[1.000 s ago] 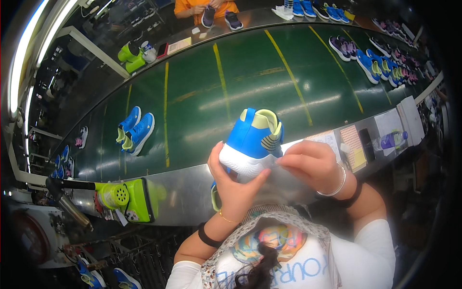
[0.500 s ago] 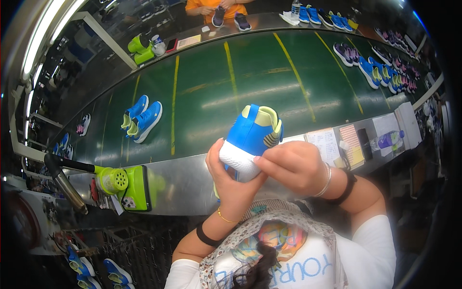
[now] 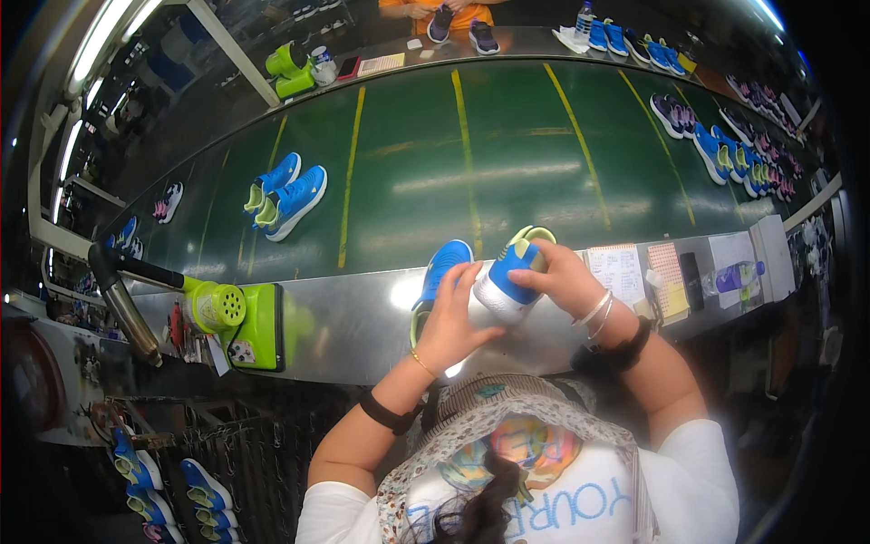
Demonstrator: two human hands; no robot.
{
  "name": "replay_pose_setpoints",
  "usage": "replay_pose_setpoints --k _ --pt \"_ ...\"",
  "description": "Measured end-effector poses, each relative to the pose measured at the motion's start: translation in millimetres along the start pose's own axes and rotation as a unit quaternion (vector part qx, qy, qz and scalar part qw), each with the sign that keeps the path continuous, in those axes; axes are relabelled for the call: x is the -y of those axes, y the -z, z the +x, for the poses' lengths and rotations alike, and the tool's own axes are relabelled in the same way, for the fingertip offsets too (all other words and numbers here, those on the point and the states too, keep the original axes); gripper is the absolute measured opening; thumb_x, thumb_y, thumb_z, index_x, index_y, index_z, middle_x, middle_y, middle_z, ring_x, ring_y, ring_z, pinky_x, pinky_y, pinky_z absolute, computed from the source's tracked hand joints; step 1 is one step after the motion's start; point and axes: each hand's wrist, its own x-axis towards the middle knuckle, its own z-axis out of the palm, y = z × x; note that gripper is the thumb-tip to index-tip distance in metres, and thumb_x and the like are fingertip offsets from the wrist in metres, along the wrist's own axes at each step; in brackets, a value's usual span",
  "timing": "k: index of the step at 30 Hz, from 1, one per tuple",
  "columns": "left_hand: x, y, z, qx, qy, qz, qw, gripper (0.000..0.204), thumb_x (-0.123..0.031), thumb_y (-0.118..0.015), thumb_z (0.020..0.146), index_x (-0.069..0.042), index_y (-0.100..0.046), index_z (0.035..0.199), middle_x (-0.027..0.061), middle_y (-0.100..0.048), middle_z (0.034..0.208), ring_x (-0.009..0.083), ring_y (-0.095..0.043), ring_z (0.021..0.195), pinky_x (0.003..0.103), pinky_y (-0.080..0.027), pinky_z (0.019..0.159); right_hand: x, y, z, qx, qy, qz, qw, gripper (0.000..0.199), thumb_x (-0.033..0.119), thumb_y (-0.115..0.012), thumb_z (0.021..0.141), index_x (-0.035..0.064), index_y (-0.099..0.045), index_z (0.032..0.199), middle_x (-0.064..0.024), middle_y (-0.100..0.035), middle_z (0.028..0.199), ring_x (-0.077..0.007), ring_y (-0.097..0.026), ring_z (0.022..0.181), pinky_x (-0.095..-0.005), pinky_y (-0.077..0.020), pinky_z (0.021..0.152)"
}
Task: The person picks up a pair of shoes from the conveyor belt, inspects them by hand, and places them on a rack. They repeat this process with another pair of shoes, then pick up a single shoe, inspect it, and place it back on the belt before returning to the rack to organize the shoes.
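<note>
My right hand (image 3: 564,283) grips a blue sneaker (image 3: 506,301) with a white sole and lime-green lining, held tilted above the metal ledge. My left hand (image 3: 453,322) has its fingers stretched out and its thumb apart, in the gap between that shoe and a second blue sneaker (image 3: 446,263). The second sneaker lies on the ledge, its heel end partly covered by my left hand. Whether my left fingers touch either shoe I cannot tell.
A green belt (image 3: 399,208) with yellow lines runs beyond the metal ledge (image 3: 349,340). It carries a blue pair (image 3: 294,201) at left and several shoes at right. A lime-green hot-air tool (image 3: 258,326) stands left; papers (image 3: 616,276) and a bottle (image 3: 739,275) lie right. Opposite, a person in orange (image 3: 476,14) handles a dark shoe.
The blue sneaker has moved right and down in my right hand. My left hand has come off it, and the second sneaker on the ledge now shows. The whole view has shifted slightly.
</note>
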Motion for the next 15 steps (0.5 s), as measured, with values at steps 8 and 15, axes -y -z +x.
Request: replay_pose_setpoints --k 8,15 --pt "84.4 -20.1 -77.5 0.285 0.138 0.209 0.925 0.065 -0.012 -0.069 0.064 -0.009 -0.037 0.121 0.017 -0.055 0.095 0.0338 -0.056 0.084 0.041 -0.044 0.077 -124.9 -89.2 -16.6 0.167 0.278 -0.369 0.871 0.021 0.025 -0.066 0.068 0.0082 -0.057 0.077 -0.0064 -0.058 0.076 -0.0233 -0.054 0.086 -0.0403 -0.032 0.094" --pt "70.1 -49.5 -70.0 0.293 0.107 0.185 0.932 0.061 -0.04 -0.071 0.063 -0.025 -0.046 0.117 0.0199 -0.049 0.091 0.038 -0.056 0.082 0.041 -0.046 0.072 -122.3 -76.9 -31.3 0.098 0.276 -0.187 0.938 0.023 0.015 -0.062 0.073 0.0054 -0.059 0.093 -0.0092 -0.058 0.086 -0.0276 -0.053 0.089 -0.0392 -0.04 0.082"
